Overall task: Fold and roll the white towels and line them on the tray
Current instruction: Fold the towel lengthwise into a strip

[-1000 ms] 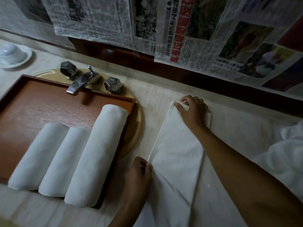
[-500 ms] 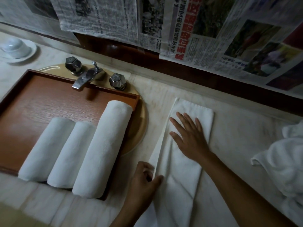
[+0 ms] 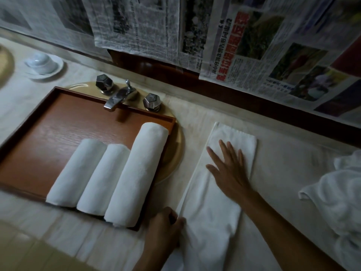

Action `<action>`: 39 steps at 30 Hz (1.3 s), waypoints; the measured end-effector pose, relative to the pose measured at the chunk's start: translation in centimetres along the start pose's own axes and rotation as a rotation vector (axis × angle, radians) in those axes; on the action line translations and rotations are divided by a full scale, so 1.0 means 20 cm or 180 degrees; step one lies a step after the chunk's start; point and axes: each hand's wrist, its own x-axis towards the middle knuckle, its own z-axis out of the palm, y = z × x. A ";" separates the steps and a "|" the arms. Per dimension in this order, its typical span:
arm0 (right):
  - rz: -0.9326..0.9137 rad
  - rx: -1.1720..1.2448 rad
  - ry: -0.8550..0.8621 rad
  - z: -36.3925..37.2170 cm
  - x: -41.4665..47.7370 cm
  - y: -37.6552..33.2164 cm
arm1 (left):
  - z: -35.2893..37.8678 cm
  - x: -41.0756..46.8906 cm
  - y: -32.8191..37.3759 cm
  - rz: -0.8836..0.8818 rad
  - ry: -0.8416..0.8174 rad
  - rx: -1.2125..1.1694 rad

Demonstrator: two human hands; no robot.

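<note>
A pale counter (image 3: 289, 169) was spread across the view, with newspaper sheets (image 3: 244, 47) hung over the wall behind it. A brown tray (image 3: 58, 122) was set over a gold-rimmed sink (image 3: 176, 153) at the left. Just right of the tray, a folded towel (image 3: 213, 216) was laid flat on the counter as a long strip running away from the person. A loose heap of white towels (image 3: 338, 208) was seen at the far right, well apart from the strip. Three rolled towels (image 3: 103, 180) were lined side by side on the tray, touching (the right one longest). The right hand (image 3: 229, 173) was pressed flat on the strip, fingers straight and spread. The near left edge of the strip was pinched by the left hand (image 3: 164, 229), fingers curled onto it. A metal tap (image 3: 117, 98) was placed behind the tray, and a white cup on a saucer (image 3: 44, 64) further left.
</note>
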 end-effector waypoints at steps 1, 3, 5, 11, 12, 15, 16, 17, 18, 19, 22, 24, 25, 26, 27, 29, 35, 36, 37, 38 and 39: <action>-0.0097 0.0110 0.0069 0.01 -0.07 -0.05 | 0.00 0.01 0.00 -0.0026 -0.0006 -0.0007; -0.0348 0.0265 0.0059 0.03 -0.24 -0.15 | -0.01 0.01 0.00 -0.0090 -0.0046 -0.0029; -0.0520 0.0135 -0.0124 0.07 -0.35 -0.18 | -0.02 -0.01 0.02 -0.0100 -0.0060 -0.0025; -0.0593 -0.0077 -0.0288 0.05 -0.30 -0.11 | 0.06 -0.11 0.01 0.0311 -0.0286 0.0777; -0.0617 -0.0071 -0.0285 0.05 -0.30 -0.11 | 0.07 -0.13 0.02 0.0263 -0.0425 0.0684; -0.0663 -0.0058 -0.0227 0.03 -0.30 -0.11 | 0.04 -0.19 0.05 -0.0518 -0.1246 -0.1173; -0.0666 -0.0064 -0.0199 0.03 -0.30 -0.10 | 0.03 -0.20 0.05 -0.0865 -0.1450 -0.1894; -0.0680 -0.0067 -0.0171 0.02 -0.30 -0.10 | 0.03 -0.21 0.02 -0.1062 -0.1355 -0.2291; -0.0701 -0.0063 -0.0138 0.02 -0.30 -0.10 | 0.04 -0.22 -0.02 -0.1112 -0.1100 -0.2368; -0.0717 -0.0049 -0.0114 0.02 -0.29 -0.10 | 0.05 -0.23 -0.06 -0.1030 -0.0728 -0.2099; -0.0744 -0.0006 -0.0048 0.03 -0.30 -0.10 | 0.09 -0.26 -0.16 -0.0609 0.0231 -0.0825; -0.0731 -0.0005 0.0009 0.05 -0.30 -0.09 | 0.13 -0.26 -0.20 -0.0368 0.0567 -0.0568; -0.0739 -0.0011 0.0028 0.06 -0.30 -0.09 | 0.16 -0.26 -0.20 -0.0262 0.0700 -0.0506; -0.0763 -0.0012 0.0035 0.07 -0.30 -0.09 | 0.18 -0.26 -0.20 -0.0179 0.0798 -0.0447; -0.0776 -0.0014 0.0021 0.07 -0.29 -0.08 | 0.19 -0.26 -0.20 -0.0130 0.0869 -0.0401; -0.0699 -0.0022 -0.0032 0.06 -0.29 -0.09 | 0.22 -0.26 -0.21 -0.0106 0.0898 -0.0347; -0.0852 0.0379 0.0193 0.11 -0.55 -0.31 | 0.20 -0.28 -0.19 -0.0093 0.0869 -0.0304; -0.0972 0.0331 0.0170 0.14 -0.62 -0.33 | 0.20 -0.29 -0.18 -0.0134 0.0841 -0.0290; -0.1027 0.0245 0.0132 0.16 -0.67 -0.33 | 0.20 -0.31 -0.16 -0.0151 0.0745 -0.0212; -0.1020 0.0183 0.0106 0.17 -0.70 -0.32 | 0.21 -0.33 -0.14 -0.0149 0.0616 -0.0076; -0.0974 0.0157 0.0096 0.17 -0.70 -0.31 | 0.22 -0.34 -0.13 -0.0104 0.0484 0.0128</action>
